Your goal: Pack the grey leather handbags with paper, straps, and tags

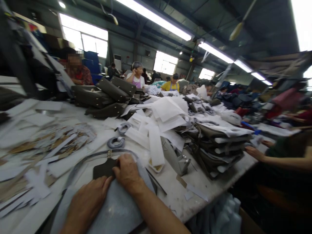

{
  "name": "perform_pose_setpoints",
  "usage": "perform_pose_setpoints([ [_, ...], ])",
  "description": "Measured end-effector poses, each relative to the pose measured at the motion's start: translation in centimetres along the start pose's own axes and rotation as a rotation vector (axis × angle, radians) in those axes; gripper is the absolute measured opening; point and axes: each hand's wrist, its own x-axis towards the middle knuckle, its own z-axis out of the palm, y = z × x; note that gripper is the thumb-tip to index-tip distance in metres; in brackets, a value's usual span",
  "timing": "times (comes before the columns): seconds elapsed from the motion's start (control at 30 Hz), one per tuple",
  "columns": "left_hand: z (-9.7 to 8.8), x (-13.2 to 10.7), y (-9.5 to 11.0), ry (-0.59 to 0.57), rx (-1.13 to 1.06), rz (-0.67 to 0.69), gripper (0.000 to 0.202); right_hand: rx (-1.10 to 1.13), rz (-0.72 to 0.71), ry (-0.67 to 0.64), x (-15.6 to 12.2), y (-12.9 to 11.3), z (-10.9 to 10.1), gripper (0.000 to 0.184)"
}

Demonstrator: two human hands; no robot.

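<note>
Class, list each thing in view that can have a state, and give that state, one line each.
Left hand, on the pale panel
Right hand, touching the dark piece
Pale panel, partly covered by both hands
Dark piece, partly covered
Grey rolls, coiled
White sheets, loosely heaped
Small tray, partly covered
Dark stack, layered
Cut scraps, scattered
Tube lights, lit

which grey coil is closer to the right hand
The front coil, just beyond the right hand; the other coil lies farther back on the table.
</note>
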Motion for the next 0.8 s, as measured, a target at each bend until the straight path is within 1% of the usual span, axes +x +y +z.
perform_pose_setpoints([
  [0.03,-0.5,-0.3,0.6,-0.037,-0.004,-0.021,0.045,0.057,0.019,0.092,-0.2,0.1,0.1,0.022],
  [0.07,-0.9,-0.6,1.1,-0.028,-0.009,-0.035,0.044,0.106,0.024,0.115,-0.3,0.3,0.2,0.030],
  [0.1,-1.2,-0.7,1.4,-0.017,-0.019,-0.043,0.042,0.157,0.023,0.111,-0.2,0.5,0.3,0.038],
  [0.17,-1.3,-0.7,1.8,0.008,-0.050,-0.048,0.041,0.262,0.040,0.087,0.2,1.2,0.8,0.045],
  [0.23,-1.1,-0.7,1.8,0.004,-0.058,-0.082,0.040,0.361,0.074,0.054,0.7,1.8,1.2,0.048],
  [0.3,-0.8,-0.9,1.7,0.004,-0.073,-0.105,0.039,0.439,0.105,0.017,0.9,2.2,1.0,0.052],
  [0.4,-0.7,-1.2,1.5,0.024,-0.124,-0.124,0.036,0.590,0.120,-0.026,0.7,2.1,-0.1,0.054],
  [0.5,-0.8,-1.4,1.3,0.059,-0.203,-0.156,0.030,0.824,0.114,-0.052,0.4,1.8,-1.4,0.054],
  [0.57,-0.8,-1.5,1.1,0.092,-0.266,-0.184,0.024,0.922,0.101,-0.106,0.3,1.7,-1.8,0.058],
  [0.67,-0.7,-1.5,0.7,0.175,-0.364,-0.229,0.018,0.933,0.073,-0.202,0.2,1.6,-2.2,0.062],
  [0.73,-0.5,-1.4,0.4,0.258,-0.416,-0.275,0.017,0.889,0.050,-0.240,0.2,1.4,-2.5,0.058],
  [0.8,-0.3,-1.3,0.1,0.358,-0.460,-0.325,0.020,0.822,0.023,-0.286,0.0,1.0,-2.8,0.052],
])
